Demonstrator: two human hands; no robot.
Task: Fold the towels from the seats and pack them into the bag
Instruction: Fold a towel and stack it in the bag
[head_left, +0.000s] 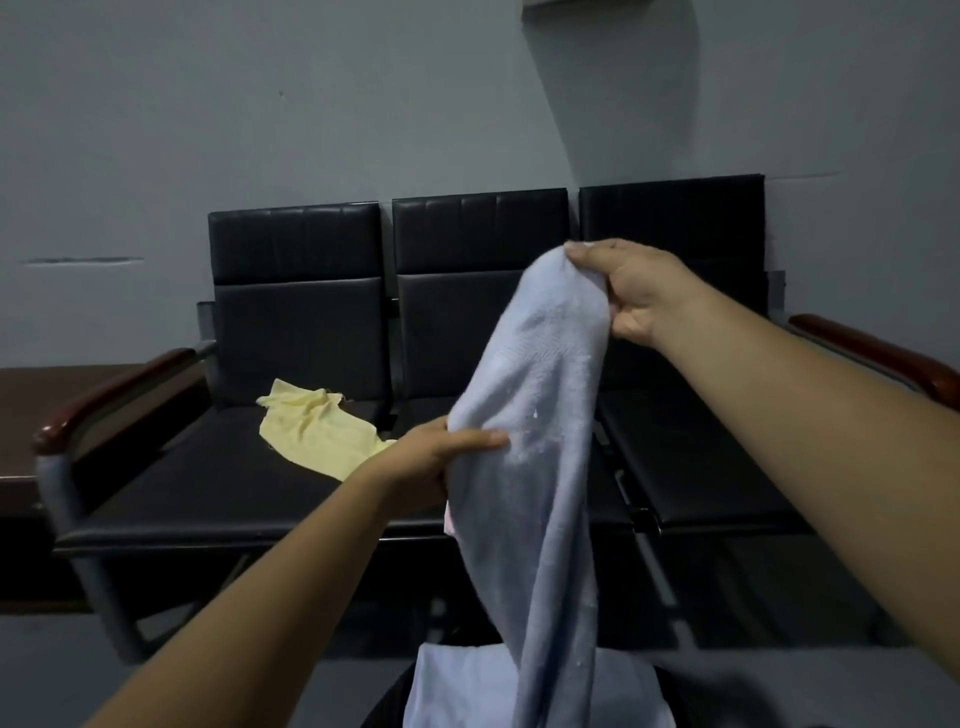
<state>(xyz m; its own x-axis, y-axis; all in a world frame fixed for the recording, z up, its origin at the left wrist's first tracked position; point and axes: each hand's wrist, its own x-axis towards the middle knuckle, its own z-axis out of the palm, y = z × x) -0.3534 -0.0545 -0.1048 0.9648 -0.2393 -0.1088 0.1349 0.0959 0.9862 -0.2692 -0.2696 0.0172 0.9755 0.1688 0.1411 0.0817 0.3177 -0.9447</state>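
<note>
A pale blue towel (540, 415) hangs in the air in front of the black seats. My right hand (628, 296) grips its top end, raised before the middle backrest. Lower down, my left hand (436, 457) pinches the towel's left edge, thumb on the front. The towel's bottom end drops to the frame's lower edge, where more pale blue cloth (467, 686) lies over a dark shape that may be the bag; I cannot tell. A crumpled yellow towel (317, 426) lies on the left seat (208, 493).
A row of three black padded seats (478, 239) stands against a grey wall, with reddish wooden armrests (104, 400) at both ends. A dark brown table surface (31, 410) sits to the left. The right seat (691, 457) holds nothing.
</note>
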